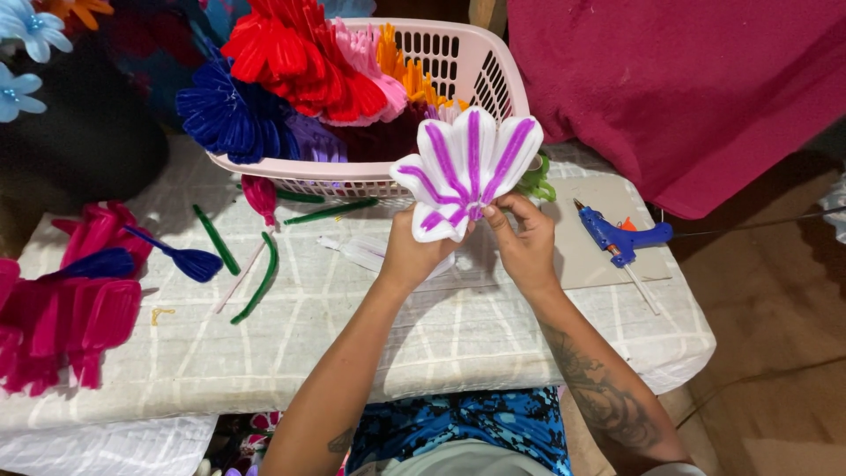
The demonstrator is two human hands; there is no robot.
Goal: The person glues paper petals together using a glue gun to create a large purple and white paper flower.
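Both hands pinch the white-and-purple flower (pixel 467 167) at its base, just in front of the pink basket (pixel 480 66): left hand (pixel 414 251) and right hand (pixel 520 238) fingers closed on it, petals fanned upward, apparently for inspection. A blue glue gun (pixel 621 236) lies right of the basket, within reach.

Both hands, left hand (pixel 414 256) and right hand (pixel 524 247), pinch a white-and-purple flower (pixel 467 167) above the desk (pixel 352 344), near the pink basket (pixel 476 62) at its far edge.

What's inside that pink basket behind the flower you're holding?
The pink basket holds a heap of chenille petals: red, dark blue, pink, orange and purple. They hide its bottom, and the white-and-purple flower covers part of its front rim.
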